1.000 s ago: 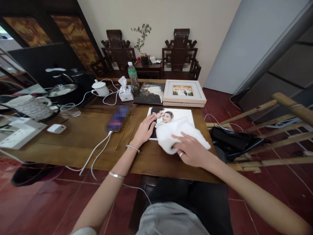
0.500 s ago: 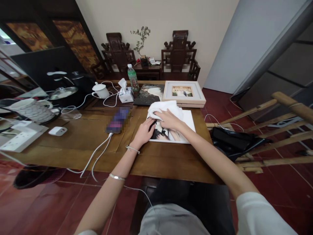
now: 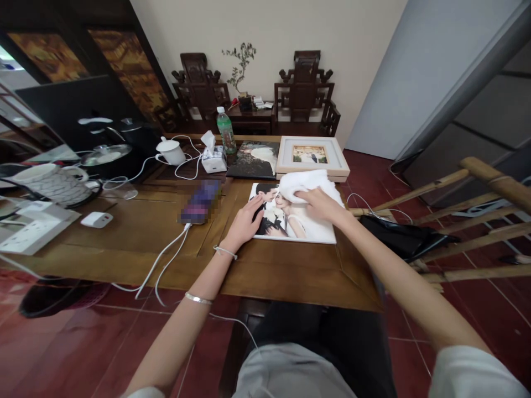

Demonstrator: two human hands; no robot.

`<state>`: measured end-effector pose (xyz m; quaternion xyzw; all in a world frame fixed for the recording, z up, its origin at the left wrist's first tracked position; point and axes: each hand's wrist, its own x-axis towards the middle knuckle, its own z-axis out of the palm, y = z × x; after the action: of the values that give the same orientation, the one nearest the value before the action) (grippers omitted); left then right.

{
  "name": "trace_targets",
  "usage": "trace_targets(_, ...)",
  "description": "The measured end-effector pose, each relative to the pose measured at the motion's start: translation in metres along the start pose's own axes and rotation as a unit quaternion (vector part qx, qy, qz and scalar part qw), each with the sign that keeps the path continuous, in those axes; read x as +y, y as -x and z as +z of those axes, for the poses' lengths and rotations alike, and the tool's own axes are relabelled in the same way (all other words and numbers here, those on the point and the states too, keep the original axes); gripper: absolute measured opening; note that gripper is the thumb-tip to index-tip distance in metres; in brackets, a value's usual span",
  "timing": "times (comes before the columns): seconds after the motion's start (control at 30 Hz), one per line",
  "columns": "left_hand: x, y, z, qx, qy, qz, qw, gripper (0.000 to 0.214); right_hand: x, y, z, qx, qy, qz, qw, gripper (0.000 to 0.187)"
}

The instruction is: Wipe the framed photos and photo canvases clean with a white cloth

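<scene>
A large wedding photo print (image 3: 290, 224) lies flat on the wooden table (image 3: 166, 237). My left hand (image 3: 244, 221) rests on its left edge with fingers spread flat. My right hand (image 3: 319, 203) presses a white fluffy cloth (image 3: 305, 182) onto the print's upper right corner, fingers curled over the cloth.
Behind the print lie a framed photo (image 3: 312, 156) and a dark print (image 3: 255, 158). To the left are a phone (image 3: 201, 202) on a white cable, a tissue box (image 3: 213, 157), a green bottle (image 3: 226, 130), a white cup (image 3: 171, 150) and a power strip (image 3: 29, 229). A bamboo chair (image 3: 456, 221) with a black bag stands at right.
My right hand swept the cloth from the print's near right corner up to its top left, then across to the top right. My left hand stayed on the left edge.
</scene>
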<state>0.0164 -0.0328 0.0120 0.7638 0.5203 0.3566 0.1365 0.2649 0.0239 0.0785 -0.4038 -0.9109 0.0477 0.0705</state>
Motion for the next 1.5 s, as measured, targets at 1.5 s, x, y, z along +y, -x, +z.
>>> trace_targets(1.5, -0.001, -0.001, 0.0, -0.004, -0.022, 0.008, 1.0, 0.045, -0.09, 0.084, 0.014, -0.07, 0.065, -0.034, 0.995, 0.059)
